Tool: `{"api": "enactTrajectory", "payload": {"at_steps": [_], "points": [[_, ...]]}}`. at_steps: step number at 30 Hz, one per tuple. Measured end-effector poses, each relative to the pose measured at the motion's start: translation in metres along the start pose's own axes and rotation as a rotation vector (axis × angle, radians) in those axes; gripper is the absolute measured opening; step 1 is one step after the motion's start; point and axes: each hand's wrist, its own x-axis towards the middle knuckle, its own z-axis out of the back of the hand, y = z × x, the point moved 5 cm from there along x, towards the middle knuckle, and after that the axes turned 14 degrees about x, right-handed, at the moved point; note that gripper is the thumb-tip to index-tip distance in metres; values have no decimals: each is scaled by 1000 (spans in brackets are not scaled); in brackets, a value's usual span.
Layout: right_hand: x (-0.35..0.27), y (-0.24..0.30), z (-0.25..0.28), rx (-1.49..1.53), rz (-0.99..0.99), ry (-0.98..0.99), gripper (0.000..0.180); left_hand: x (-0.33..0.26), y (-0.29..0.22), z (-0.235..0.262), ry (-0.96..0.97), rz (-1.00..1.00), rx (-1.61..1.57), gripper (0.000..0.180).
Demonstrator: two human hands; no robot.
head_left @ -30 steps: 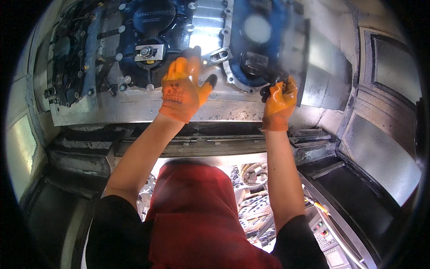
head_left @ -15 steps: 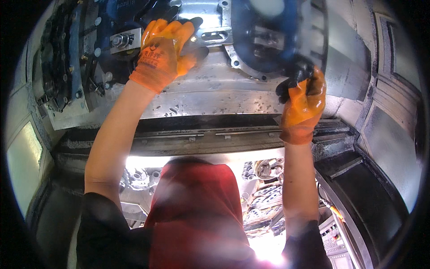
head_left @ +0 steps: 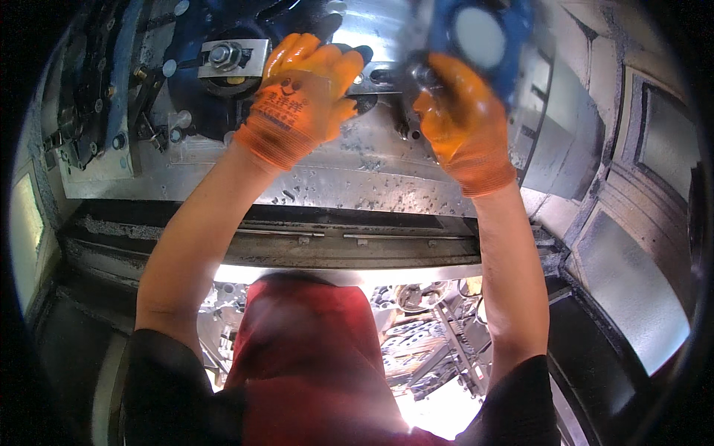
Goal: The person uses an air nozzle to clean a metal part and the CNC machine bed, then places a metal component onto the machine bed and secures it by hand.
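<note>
Up against the wet metal fixture plate (head_left: pixel 357 178), had left hand (head_left: pixel 305 100) flat and spread beside the clamp bolt (head_left: pixel 225 56), right hand (head_left: pixel 461 119) wrapped tight round the blue casting (head_left: pixel 483 37). Looked half-seated at best; clamping probably left to do.

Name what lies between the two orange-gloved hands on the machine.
In the head view, a short stretch of wet silver metal plate separates the left hand from the right hand, crossed by a dark bar-like fitting at finger height.
</note>
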Motion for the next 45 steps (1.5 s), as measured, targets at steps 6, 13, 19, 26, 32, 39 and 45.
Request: {"api": "enactTrajectory", "payload": {"at_steps": [6,13,19,26,32,39,45], "points": [[2,-14,-3,63,-48,11,38,-1,-2,-8,75,23,-69,51],[-2,-18,-3,140,-15,-3,43,0,0,-6,136,70,-99,48],[-13,-8,5,60,56,-90,45,0,-2,1,68,46,-104,49],[-14,3,6,40,8,-99,43,-2,-2,2,52,50,-100,48],[-20,10,24,584,-144,-217,34,2,-1,-8,142,67,-94,47],[-49,11,7,722,-422,-206,45,-18,-12,53,-201,35,-411,43],[-67,52,-30,-265,-381,313,47,-69,-83,30,370,746,-1982,39]]}}
